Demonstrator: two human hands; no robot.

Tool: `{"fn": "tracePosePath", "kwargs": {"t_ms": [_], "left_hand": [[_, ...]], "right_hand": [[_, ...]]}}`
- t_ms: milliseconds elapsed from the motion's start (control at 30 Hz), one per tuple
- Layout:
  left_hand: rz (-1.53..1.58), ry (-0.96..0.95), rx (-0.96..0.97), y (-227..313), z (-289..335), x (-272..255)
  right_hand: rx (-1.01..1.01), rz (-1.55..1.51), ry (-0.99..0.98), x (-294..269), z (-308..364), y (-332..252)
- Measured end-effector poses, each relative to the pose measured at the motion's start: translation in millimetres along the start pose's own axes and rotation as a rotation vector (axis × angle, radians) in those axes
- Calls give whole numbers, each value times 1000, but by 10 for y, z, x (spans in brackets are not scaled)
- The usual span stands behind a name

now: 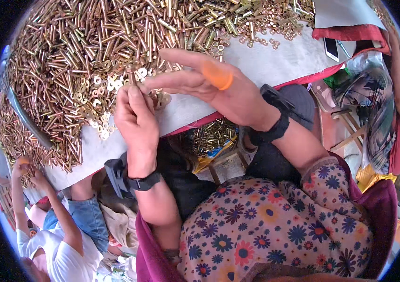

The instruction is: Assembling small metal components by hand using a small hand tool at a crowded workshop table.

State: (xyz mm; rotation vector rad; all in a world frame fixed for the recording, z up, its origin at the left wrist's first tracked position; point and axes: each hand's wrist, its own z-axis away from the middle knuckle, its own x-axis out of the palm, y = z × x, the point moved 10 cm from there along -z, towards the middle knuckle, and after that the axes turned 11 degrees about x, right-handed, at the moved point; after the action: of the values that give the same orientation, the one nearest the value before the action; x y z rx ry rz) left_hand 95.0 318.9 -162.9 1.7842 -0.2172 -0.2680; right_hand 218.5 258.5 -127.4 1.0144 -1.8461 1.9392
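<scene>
My left hand [136, 120] is closed in a pinch, with thumb and finger together. Out of its fingertips pokes the upper part of a narrow brass-coloured metal rod [132, 75]; the rest is hidden by the fingers. My right hand [223, 91] reaches across from the right with its fingers stretched out, their tips close to the left hand; whether they touch cannot be made out. An orange finger cover [217, 75] sits on one of its fingers. Flat washers [114, 83] lie on the table just beyond my left hand.
A large heap of brassy metal rods [92, 33] covers much of the pale table [256, 63]. Small nuts [277, 23] are scattered at its far right. A phone [331, 49] lies near the right edge. Below, a container of metal parts [214, 136] stands. At left, another person's hands [26, 171] work.
</scene>
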Motion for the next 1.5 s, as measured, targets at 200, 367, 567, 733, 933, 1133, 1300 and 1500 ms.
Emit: {"fn": "tracePosePath", "kwargs": {"t_ms": [200,367,567,733,933,1133,1300,1500], "left_hand": [[-68,-205,25,10,228,382],[25,-64,-27,-104,71,114],[11,-201,-45,-75,157,358],[-90,-366,19,-73,278,521],[-173,-362,-40,5,282,502],[-422,-275,116,317,-12,318],[-798,-258,452,392,-312,445],[-1040,-268,455,223,-478,667]], "right_hand": [[-44,258,245,-285,46,42],[-84,197,131,-99,122,-54],[-70,340,359,-407,182,-136],[-189,537,447,-497,176,-121],[-34,548,458,-654,196,-76],[-10,663,574,-592,266,-309],[-41,704,575,-674,250,-281],[-58,724,451,-629,247,-187]]}}
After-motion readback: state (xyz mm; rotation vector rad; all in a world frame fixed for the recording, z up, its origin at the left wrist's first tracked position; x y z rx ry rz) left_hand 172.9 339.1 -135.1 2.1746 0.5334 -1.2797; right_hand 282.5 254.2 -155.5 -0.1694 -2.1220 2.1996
